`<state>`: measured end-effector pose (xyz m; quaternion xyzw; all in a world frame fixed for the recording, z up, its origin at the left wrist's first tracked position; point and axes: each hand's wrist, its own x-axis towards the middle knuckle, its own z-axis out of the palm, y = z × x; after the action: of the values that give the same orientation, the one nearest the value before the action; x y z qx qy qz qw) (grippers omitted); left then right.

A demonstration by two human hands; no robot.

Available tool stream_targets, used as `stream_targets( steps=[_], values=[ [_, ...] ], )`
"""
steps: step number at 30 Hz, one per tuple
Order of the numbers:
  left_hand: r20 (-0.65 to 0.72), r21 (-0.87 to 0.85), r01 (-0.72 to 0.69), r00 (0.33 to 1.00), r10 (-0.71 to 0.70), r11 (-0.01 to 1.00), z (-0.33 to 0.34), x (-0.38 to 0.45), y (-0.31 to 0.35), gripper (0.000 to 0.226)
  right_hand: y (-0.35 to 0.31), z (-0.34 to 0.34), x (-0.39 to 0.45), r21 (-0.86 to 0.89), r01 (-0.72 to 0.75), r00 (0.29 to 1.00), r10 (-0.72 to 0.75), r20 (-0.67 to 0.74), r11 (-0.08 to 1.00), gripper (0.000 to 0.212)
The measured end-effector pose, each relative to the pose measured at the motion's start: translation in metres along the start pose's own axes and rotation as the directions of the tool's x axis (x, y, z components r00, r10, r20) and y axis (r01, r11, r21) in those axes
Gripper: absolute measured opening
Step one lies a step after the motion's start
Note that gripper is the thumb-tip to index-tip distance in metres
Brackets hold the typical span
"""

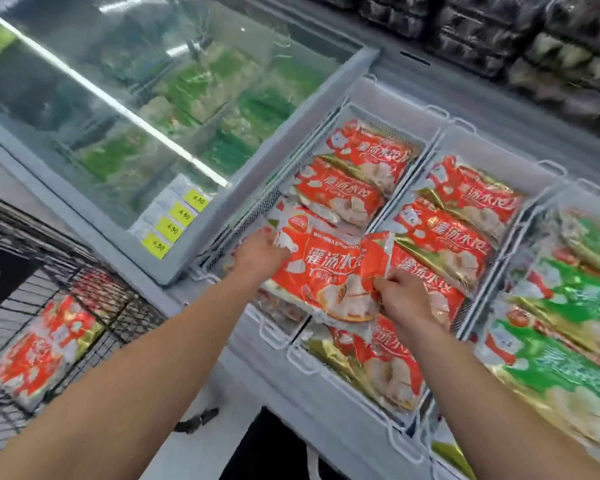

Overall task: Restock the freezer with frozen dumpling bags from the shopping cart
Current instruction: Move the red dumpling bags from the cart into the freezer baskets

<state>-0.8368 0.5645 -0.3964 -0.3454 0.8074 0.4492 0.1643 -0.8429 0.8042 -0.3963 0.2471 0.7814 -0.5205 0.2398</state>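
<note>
I hold one red dumpling bag (329, 271) over the open freezer (284, 386). My left hand (260, 252) grips its left edge and my right hand (400, 294) pinches its right edge. The bag hangs above the near end of the left white wire basket (329, 133), which holds several more red bags (340, 192). The middle basket also carries red bags (447, 230). At the lower left, the black wire shopping cart (94, 299) holds red dumpling bags (39, 348).
Green bags (565, 344) fill the right basket. A sliding glass lid (125, 109) covers the freezer's left section, with yellow price tags (174, 220) on it. Dark packaged goods (534, 39) line the shelf behind. A small dark object (198, 420) lies on the floor.
</note>
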Motion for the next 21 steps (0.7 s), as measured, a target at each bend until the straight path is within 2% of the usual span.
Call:
stream_targets(
  steps=[3,5,8,11,13,15,17,19,21],
  values=[
    [-0.026,0.200,-0.129,0.990,0.137,0.971,0.006,0.053,0.007,0.022,-0.013,0.033,0.039,-0.001,-0.064,0.997,0.064,-0.049,0.998,0.021],
    [-0.083,0.264,-0.206,0.968,0.235,0.942,0.012,0.076,0.005,0.022,-0.018,0.048,0.056,-0.006,-0.091,0.994,0.090,-0.060,0.996,0.023],
    [-0.116,0.241,-0.264,0.948,0.298,0.934,0.022,0.110,0.003,0.026,-0.022,0.071,0.088,-0.007,-0.145,0.987,0.144,-0.074,0.989,0.023],
    [-0.152,0.148,-0.257,0.948,0.279,0.955,0.028,0.126,0.006,0.044,-0.024,0.089,0.110,-0.029,-0.181,0.980,0.178,-0.088,0.983,0.020],
    [-0.162,0.200,-0.269,0.939,0.302,0.942,0.031,0.138,0.003,0.055,-0.022,0.097,0.121,-0.041,-0.189,0.979,0.184,-0.088,0.981,0.021],
    [-0.112,0.410,-0.241,0.944,0.311,0.880,0.035,0.149,-0.008,0.068,-0.020,0.103,0.127,-0.123,-0.149,0.988,0.142,-0.065,0.981,0.018],
    [-0.012,0.585,-0.235,0.954,0.298,0.776,0.037,0.151,-0.020,0.078,-0.018,0.107,0.127,-0.268,-0.076,0.997,0.074,-0.020,0.961,0.008],
    [0.114,0.658,-0.286,0.952,0.283,0.696,0.042,0.149,-0.029,0.076,-0.014,0.109,0.129,-0.417,-0.010,1.000,0.018,0.017,0.909,0.028],
    [0.184,0.673,-0.311,0.949,0.256,0.671,0.044,0.146,-0.037,0.075,-0.013,0.111,0.128,-0.523,0.022,1.000,-0.011,0.025,0.852,0.034]
  ],
)
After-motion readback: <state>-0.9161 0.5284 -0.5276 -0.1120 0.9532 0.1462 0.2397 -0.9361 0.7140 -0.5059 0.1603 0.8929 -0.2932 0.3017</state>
